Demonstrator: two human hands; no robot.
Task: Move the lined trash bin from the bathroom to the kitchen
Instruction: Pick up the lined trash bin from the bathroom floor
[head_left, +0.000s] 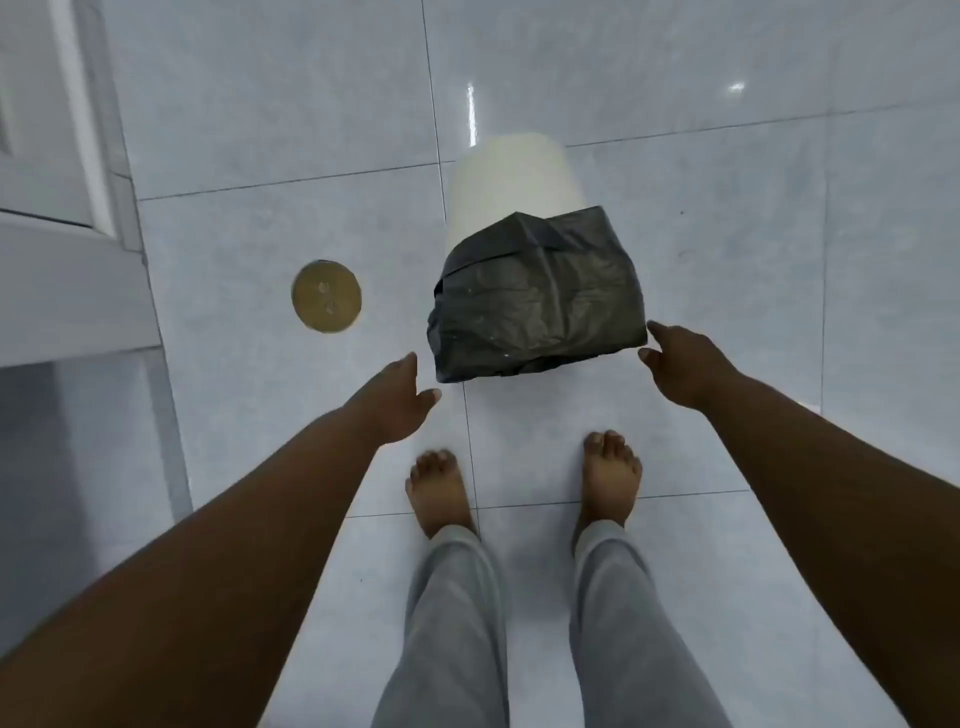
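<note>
The shiny pale grey tiled floor (727, 249) lies under everything, and the round cream plastic trash bin (511, 182) stands on it, just ahead of the fingertips of both hands and between them. A crinkly black plastic bag liner (540, 296) is folded over its top and hangs down the outside. The bin looks light and stiff, so it should lift with ease. The liner looks thin, soft and slippery, and it may slide if fingers pinch only the bag. The best place to hold is probably the two sides near the top, pressing through the bag onto the hard wall under it. The left hand (397, 402) is spread loose and holds nothing; its fingers are near the bag's lower left corner but not touching. The right hand (685, 364) is also loose and bare, and its fingers (655, 330) are right at the bag's lower right corner; whether they touch it is hard to tell. A small round brass floor drain (326, 296) sits well off to the left of the left fingers.
</note>
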